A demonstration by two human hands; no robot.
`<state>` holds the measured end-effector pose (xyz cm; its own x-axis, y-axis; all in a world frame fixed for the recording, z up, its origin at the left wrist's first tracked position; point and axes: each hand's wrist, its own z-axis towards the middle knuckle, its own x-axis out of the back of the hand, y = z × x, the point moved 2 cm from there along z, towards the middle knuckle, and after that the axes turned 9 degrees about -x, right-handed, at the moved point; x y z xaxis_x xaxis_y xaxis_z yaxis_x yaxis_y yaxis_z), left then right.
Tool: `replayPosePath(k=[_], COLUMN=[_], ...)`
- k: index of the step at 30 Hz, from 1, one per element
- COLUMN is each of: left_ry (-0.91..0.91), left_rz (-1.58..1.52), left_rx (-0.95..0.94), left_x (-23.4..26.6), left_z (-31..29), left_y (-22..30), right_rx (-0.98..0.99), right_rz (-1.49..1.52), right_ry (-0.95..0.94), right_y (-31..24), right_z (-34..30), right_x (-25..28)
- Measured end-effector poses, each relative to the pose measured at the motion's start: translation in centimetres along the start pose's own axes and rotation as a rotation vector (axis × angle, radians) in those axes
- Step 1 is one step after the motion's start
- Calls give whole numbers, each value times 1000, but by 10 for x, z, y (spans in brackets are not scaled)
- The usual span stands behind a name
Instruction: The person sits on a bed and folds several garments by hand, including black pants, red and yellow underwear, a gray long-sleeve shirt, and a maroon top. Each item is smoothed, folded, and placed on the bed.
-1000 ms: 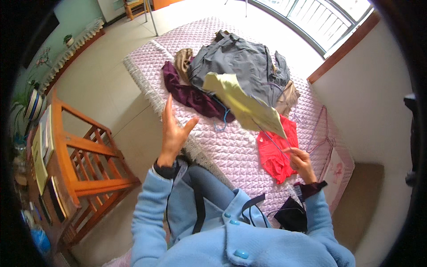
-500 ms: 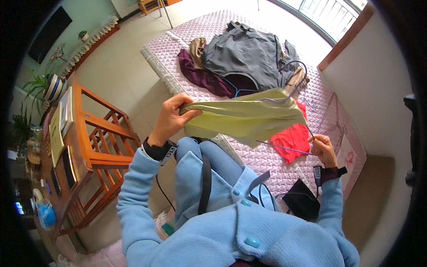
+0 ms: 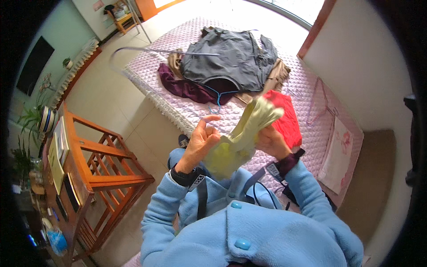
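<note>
A pale yellow-green garment (image 3: 233, 153) hangs bunched in front of my lap, blurred at its lower end. My right hand (image 3: 272, 141) grips it near its gathered upper part, the fingers partly hidden by cloth. Beside the garment's left edge is my left hand (image 3: 201, 144), fingers curled and index finger bent out. A thin purple clothes hanger (image 3: 202, 54), smeared by motion, reaches from near my left fingers out over the bed's left edge; the hand seems to hold it, its grip point blurred.
On the quilted pink bed (image 3: 160, 42) lie a grey top (image 3: 222, 55), a dark purple garment (image 3: 182, 86) with a blue hanger (image 3: 219, 94), and a red garment (image 3: 284, 118). More hangers (image 3: 320, 104) lie at the right. Left stands a wooden chair (image 3: 113, 180) against a desk (image 3: 84, 187).
The garment has gone from stretched between my hands to bunched up. My right hand has come left and inward. The purple hanger has moved out of the garment to the left.
</note>
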<state>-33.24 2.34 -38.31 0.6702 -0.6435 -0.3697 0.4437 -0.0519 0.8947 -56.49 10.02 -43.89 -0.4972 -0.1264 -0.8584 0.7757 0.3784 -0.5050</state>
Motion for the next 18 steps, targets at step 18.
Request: replayPosePath(k=[18], left_ry=[-725], left_rz=[209], left_rx=[424], left_x=[-62], left_z=[13], left_y=[3], right_rx=[-376], right_rz=[-398], right_ry=[48], right_y=[75], right_z=[-16], right_x=[-17])
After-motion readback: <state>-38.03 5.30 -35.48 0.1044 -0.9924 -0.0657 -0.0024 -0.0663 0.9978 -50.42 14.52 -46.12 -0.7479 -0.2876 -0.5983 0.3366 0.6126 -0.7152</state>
